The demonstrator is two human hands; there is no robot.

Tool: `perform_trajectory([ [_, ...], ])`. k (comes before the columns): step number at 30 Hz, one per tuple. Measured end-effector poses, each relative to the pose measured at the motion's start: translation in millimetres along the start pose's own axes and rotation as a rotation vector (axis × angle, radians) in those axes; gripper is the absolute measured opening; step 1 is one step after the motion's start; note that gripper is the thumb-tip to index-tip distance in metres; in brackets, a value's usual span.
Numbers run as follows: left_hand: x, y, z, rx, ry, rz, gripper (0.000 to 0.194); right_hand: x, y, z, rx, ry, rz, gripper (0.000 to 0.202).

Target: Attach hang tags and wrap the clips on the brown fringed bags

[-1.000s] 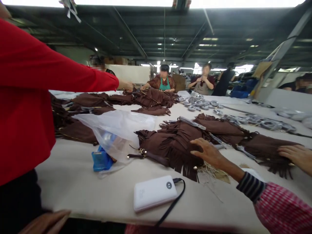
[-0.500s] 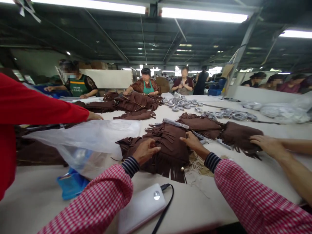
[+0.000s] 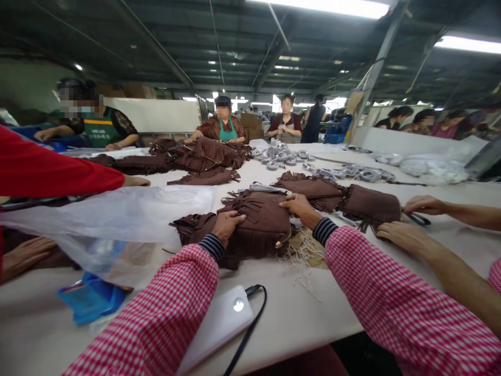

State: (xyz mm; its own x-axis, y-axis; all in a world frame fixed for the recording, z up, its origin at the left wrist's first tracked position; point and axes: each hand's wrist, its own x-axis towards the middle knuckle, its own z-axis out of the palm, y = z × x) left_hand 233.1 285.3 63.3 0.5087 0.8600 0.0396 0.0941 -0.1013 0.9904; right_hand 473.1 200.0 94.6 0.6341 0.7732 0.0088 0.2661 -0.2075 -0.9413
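The brown bag (image 3: pixel 266 219), soft and suede-like with strips of fringe, rests on the smooth, pale bench (image 3: pixel 297 308). The left hand (image 3: pixel 227 228) pinches the bag's left side and the right hand (image 3: pixel 300 207) its upper right edge, fingers narrow on the soft material. Left of the bag spreads a thin, cloudy, wrinkled sheet (image 3: pixel 156 209); just right, stringy threads (image 3: pixel 303 250); nearer, a glossy white power bank (image 3: pixel 225 326); beyond, round grey coils (image 3: pixel 279 155).
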Motion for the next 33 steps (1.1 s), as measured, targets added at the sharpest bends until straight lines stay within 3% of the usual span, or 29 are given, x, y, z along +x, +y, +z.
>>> perform_trajectory([
  [4,-7,6,-29.6,0.017,0.034,0.009,0.041,-16,-32,8,0.1,-0.055,-0.076,0.035],
  [8,-21,14,-66.3,0.137,0.138,0.033,0.04,-45,-48,32,0.174,-0.156,-0.113,0.022],
  [11,-48,26,-83.4,0.388,0.255,0.179,0.044,-64,-49,53,0.219,-0.191,-0.12,0.012],
  [13,-72,36,-80.8,0.721,0.252,0.355,0.048,-71,-50,66,0.236,-0.204,-0.114,0.006],
  [15,-94,42,-66.9,1.046,0.173,0.465,0.055,-75,-54,74,0.236,-0.222,-0.1,0.004],
  [17,-106,45,-48.3,1.264,0.115,0.475,0.061,-76,-60,77,0.225,-0.263,-0.086,0.005],
  [19,-105,44,-34.2,1.371,0.126,0.404,0.046,-75,-66,72,0.215,-0.363,-0.089,0.013],
  [21,-95,43,-31.6,1.368,0.173,0.315,0.031,-73,-68,60,0.206,-0.493,-0.129,0.022],
  [23,-81,43,-41.4,1.298,0.207,0.269,0.029,-67,-62,44,0.221,-0.528,-0.157,0.027],
  [28,-62,53,-85.0,0.935,0.23,0.38,0.028,-49,-23,8,0.282,-0.219,-0.026,0.027],
  [30,-62,59,-95.9,0.824,0.233,0.437,0.028,-48,-7,1,0.276,-0.173,-0.01,0.029],
  [33,-71,73,-102.3,0.756,0.253,0.466,0.031,-57,4,1,0.278,-0.204,0.006,0.03],
])
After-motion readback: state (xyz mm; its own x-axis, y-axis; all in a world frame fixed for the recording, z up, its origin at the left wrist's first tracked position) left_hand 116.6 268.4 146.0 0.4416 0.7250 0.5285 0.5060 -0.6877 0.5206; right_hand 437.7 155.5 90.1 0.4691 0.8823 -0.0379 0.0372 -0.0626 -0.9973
